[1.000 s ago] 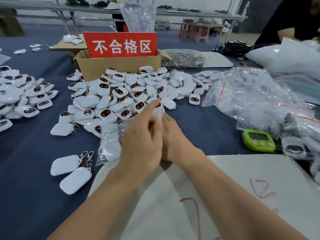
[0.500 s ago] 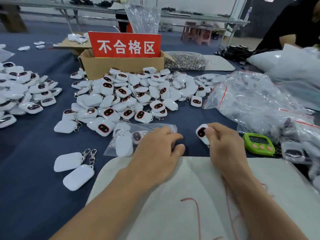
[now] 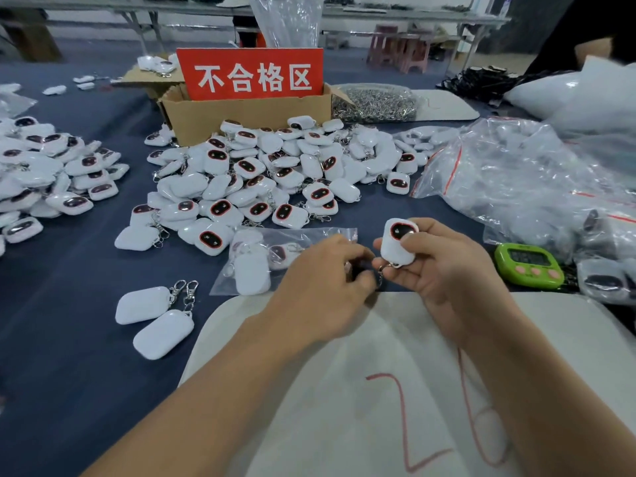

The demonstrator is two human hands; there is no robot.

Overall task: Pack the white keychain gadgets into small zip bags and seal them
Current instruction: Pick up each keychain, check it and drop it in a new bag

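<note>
Left grip [image 3: 320, 280] has quit the filled bag [image 3: 253, 273] at its ten o'clock and pinches the chain [image 3: 381, 274]; right grip [image 3: 444, 273] clasps the next gadget [image 3: 395, 247], not yet bagged.

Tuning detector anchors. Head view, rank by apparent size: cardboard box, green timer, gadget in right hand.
1. cardboard box
2. green timer
3. gadget in the right hand, nearer the camera yet somewhat smaller than the timer

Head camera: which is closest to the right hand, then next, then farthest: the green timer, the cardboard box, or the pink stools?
From the right hand holding a gadget:
1. Green timer, just to its right on the table.
2. Cardboard box, across the table, behind the gadget pile.
3. Pink stools, far back beyond the table.
</note>
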